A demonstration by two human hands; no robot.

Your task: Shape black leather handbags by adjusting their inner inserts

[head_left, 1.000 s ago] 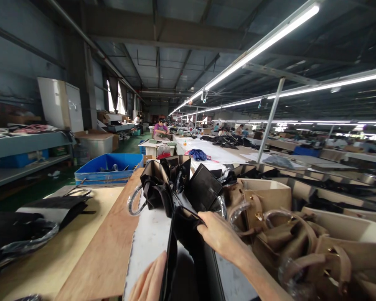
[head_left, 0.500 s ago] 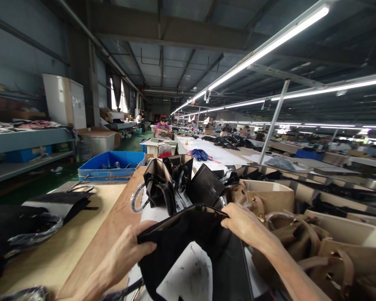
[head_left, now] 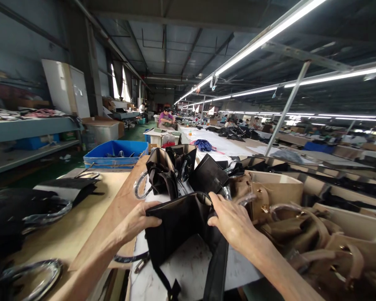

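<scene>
A: Change vs half a second back: black handbag (head_left: 181, 228) sits lower and nearer the body, mouth less spread; left hand (head_left: 138, 221) has slid up to the bag's left top edge, right hand (head_left: 232, 221) has dropped onto the right top edge.

B: Grips?

A: Left hand fingers curled and clamped on the bag's left rim, thumb on top. Right hand fingers closed over the right rim, pinching it. Bag hangs between both hands, upright, over the white worktop (head_left: 191, 267), strap (head_left: 217, 271) dangling at 6 o'clock.

B: Surroundings?

A: At 12 o'clock from the bag, just beyond it, a cluster of black bags (head_left: 175, 171) with plastic-wrapped handles. At 3 o'clock, touching the right wrist area, a heap of tan handbags (head_left: 301, 234). At 9 o'clock, plywood board (head_left: 113, 221), then more black bags (head_left: 21, 213) on a wooden table. Blue crate (head_left: 115, 152) at 11 o'clock, well apart. A person in a purple top (head_left: 166, 117) far off at 12.
</scene>
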